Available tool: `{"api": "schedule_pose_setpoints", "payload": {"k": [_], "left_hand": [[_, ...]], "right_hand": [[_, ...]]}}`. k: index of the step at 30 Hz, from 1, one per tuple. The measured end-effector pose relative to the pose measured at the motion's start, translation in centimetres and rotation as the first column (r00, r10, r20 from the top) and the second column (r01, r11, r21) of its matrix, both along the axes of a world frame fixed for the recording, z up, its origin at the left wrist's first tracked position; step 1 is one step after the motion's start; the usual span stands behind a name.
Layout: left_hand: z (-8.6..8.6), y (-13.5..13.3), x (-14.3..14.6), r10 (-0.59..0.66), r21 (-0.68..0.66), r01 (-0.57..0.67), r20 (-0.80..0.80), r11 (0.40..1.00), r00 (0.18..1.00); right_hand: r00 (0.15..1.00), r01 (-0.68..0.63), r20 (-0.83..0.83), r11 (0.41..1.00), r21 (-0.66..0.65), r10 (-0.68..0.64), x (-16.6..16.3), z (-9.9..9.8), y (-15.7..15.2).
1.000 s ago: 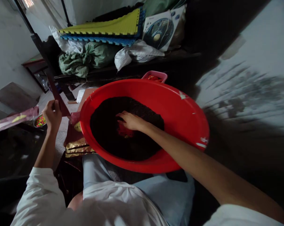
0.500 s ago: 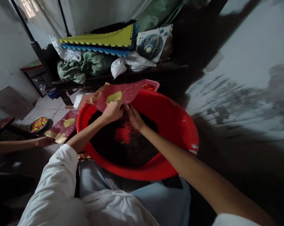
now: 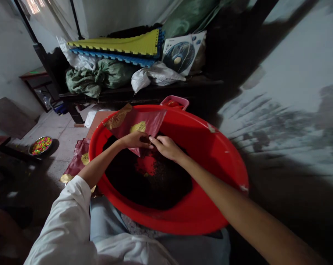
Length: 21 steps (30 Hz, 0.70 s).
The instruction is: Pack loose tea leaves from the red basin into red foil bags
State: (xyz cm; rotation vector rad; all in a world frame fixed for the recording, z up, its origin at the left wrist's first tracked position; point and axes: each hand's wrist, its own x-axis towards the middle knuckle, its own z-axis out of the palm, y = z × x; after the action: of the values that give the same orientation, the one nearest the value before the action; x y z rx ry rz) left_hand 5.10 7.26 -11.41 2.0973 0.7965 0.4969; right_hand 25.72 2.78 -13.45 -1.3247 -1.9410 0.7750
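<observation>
your left hand is half closed, its thumb and fingers pointing across the red plastic basin and holding the lower edge of a red foil packet with gold leaf printing. the packet stands tilted up and away from you, just past that hand, and hangs over the basin's inner wall rather than resting flat. your right hand is also half closed, fingers curled and reaching left until their tips are just beside the left hand and the packet's lower corner; you can't tell whether they are pinching the foil or only touching it. directly below both hands lies a heap of dark, crumbly material with a bare red patch of the basin floor showing through it, and neither hand touches the heap. beyond the packet, a small pink plastic tub sits against the basin's far rim. out past your left hand, a second red foil packet lies on the tiled floor by the basin, and farther on sits a metal bowl of bright multicoloured beads. your white sleeve covers your left forearm down to just short of the wrist.
</observation>
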Motion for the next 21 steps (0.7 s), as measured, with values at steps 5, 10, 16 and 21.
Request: {"api": "schedule_pose_setpoints", "payload": {"k": [5, 10, 16, 21], "left_hand": [[1.3, -0.3, -0.4, -0.031, -0.06, 0.028, -0.055, 0.998, 0.998], [3.2, -1.3, -0.6, 0.01, 0.098, 0.002, -0.13, 0.995, 0.992], [4.7, -4.8, 0.5, 0.506, 0.563, -0.269, -0.319, 0.782, 0.801], [6.1, -5.6, 0.6, 0.641, 0.619, -0.377, -0.278, 0.689, 0.715]], "right_hand": [[0.99, -0.112, -0.091, 0.992, -0.056, 0.107, 0.1, 0.0, -0.1], [0.987, -0.115, -0.12, 0.993, -0.036, 0.11, 0.3, 0.6, 0.2], [0.963, 0.165, 0.222, 0.985, -0.047, -0.151, -0.1, 1.4, 0.2], [0.891, 0.313, 0.349, 0.95, -0.006, -0.292, 0.3, 2.5, -0.3]]}}
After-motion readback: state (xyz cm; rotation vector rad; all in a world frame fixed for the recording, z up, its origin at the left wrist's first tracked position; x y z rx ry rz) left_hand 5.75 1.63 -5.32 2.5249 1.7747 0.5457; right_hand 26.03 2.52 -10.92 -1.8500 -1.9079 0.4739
